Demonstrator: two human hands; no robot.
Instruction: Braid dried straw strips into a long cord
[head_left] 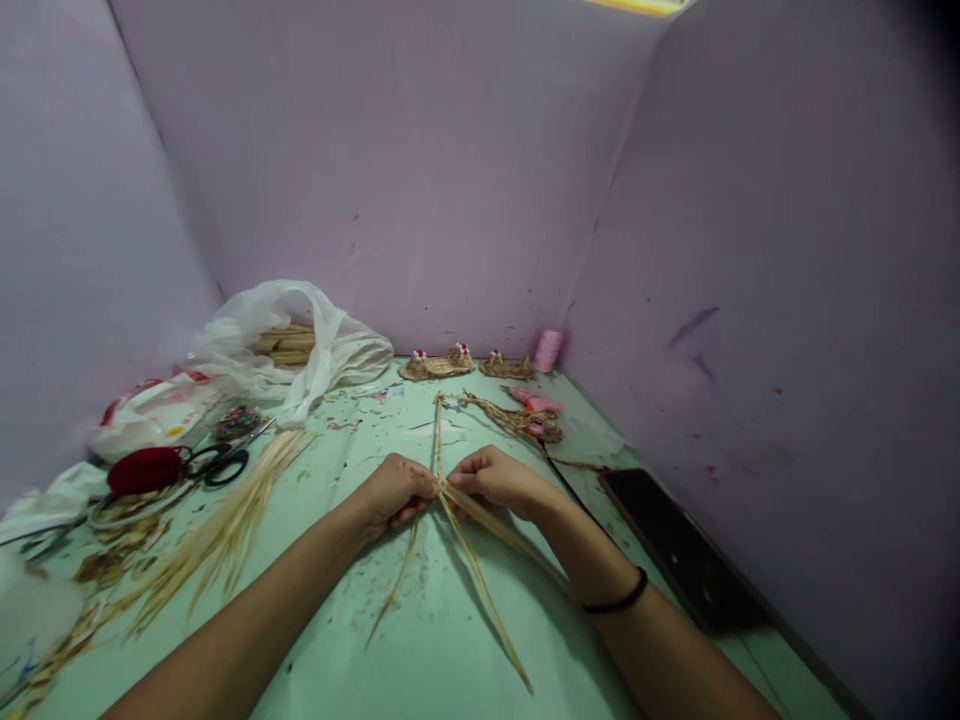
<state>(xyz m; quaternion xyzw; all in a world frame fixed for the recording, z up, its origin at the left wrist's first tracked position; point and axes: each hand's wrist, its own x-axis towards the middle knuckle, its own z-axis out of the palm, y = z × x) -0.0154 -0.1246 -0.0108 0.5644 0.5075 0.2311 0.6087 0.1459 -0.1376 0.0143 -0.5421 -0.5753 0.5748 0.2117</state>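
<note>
A thin braid of dried straw-like fibre (439, 440) runs away from me up the middle of the table, its far end near a small fixing point. At its near end, my left hand (401, 488) pinches a strand on the left side. Opposite it, my right hand (491, 478) is closed on another strand, which trails down to the right under my forearm. Between the hands a loose strand (480, 580) hangs toward me, and a shorter tail (394, 590) drops below the left hand. The fingertips almost meet at the braid's end.
Loose fibre strips (225, 520), black-handled scissors (217, 464) and red yarn (145, 471) lie left. Behind them sits a white plastic bag (337, 345). Small woven sandals (435, 367) and a pink spool (548, 350) stand by the wall. A dark phone-like slab (675, 545) lies right.
</note>
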